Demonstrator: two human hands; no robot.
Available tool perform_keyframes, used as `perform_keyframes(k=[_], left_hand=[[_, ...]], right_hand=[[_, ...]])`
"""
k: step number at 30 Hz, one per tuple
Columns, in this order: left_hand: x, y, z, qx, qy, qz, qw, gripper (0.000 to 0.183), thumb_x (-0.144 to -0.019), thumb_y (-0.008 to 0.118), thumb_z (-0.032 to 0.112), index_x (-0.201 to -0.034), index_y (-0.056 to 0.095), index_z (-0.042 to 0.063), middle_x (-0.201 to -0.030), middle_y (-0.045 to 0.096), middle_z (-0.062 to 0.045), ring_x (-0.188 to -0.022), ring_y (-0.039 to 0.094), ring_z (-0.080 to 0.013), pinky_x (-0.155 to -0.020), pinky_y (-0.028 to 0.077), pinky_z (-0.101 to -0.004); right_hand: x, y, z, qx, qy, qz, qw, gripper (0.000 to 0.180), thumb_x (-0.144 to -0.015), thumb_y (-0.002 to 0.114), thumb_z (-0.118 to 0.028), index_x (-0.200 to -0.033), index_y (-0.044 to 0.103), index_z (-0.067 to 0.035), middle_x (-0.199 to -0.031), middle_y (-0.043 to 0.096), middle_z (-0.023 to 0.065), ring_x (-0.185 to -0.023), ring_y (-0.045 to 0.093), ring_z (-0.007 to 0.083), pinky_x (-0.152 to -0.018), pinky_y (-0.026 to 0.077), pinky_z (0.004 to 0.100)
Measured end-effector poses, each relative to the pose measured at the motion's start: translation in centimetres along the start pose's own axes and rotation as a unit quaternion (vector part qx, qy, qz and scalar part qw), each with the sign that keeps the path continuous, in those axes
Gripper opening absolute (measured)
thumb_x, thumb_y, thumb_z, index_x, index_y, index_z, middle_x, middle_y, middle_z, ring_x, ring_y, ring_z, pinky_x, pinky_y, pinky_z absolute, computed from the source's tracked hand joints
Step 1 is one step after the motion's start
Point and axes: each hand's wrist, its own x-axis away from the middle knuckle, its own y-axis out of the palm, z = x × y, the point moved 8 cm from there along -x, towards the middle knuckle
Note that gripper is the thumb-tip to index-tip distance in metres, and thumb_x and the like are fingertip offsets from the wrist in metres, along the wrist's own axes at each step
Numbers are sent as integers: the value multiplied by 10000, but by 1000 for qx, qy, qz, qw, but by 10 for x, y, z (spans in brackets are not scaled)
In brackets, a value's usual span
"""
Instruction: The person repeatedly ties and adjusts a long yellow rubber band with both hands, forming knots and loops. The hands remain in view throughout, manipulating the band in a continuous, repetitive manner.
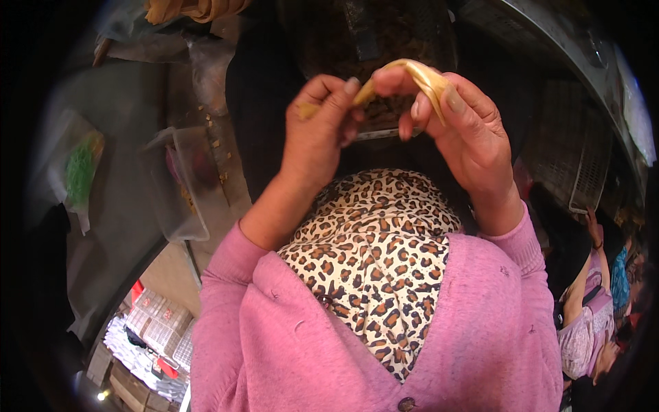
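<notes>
A glossy, pliable yellow strip [423, 75] arches between my two hands above my lap. My left hand [316, 126] pinches one end between thumb and fingers, and a bit of the strip shows past the thumb. The other end droops between the thumb and fingers of my right hand [476, 123], which holds it with the fingers spread. Under the hands, between dark-clothed legs, lies a dim container; its pale front rim [378, 134] shows, and its brownish contents [388, 114] are too dark to name.
At left lie a clear plastic box [206, 233] and a plastic bag with green strands [80, 170]. Tan strips [198, 7] are bundled at the top. A perforated basket [584, 185] and another person's arm [594, 232] are at right. White baskets [162, 314] are stacked lower left.
</notes>
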Motion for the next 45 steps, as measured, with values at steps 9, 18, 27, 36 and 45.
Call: perform_keyframes(k=[9,18,27,36,45], left_hand=[[8,24,24,-127,-20,-97,987,186,-1011,630,220,-961,606,42,-658,583,8,-524,471,-24,-466,347,-171],[21,23,2,86,-164,-110,977,94,-945,673,133,-942,655,41,-680,571,-9,-482,389,-44,-447,299,-191],[44,44,22,29,-89,-236,967,175,-978,553,163,-1094,574,33,-770,578,-90,-473,436,-104,-430,366,-217],[51,41,48,-194,173,-79,962,95,-891,654,-22,-984,662,-2,-816,688,-28,-547,540,-24,-469,435,-185],[45,39,19,-91,-43,-176,979,148,-944,707,185,-923,693,40,-748,647,-8,-514,442,-18,-473,354,-179]], right_hand=[[-1,23,-9,555,-255,-47,791,165,-694,814,-125,-806,710,-63,-1042,691,44,-878,624,222,-738,535,320],[10,37,-23,585,-327,-30,742,178,-719,795,-122,-861,707,-61,-971,672,11,-933,633,188,-729,522,296],[17,10,4,153,14,32,988,71,-972,627,-25,-1002,687,-5,-803,668,9,-688,577,47,-616,485,188],[32,41,-27,437,-183,58,879,252,-877,603,104,-1111,630,15,-995,693,43,-903,690,140,-780,564,266],[18,5,10,151,-7,46,987,195,-886,600,80,-1069,583,15,-910,651,51,-807,638,83,-686,551,223]])
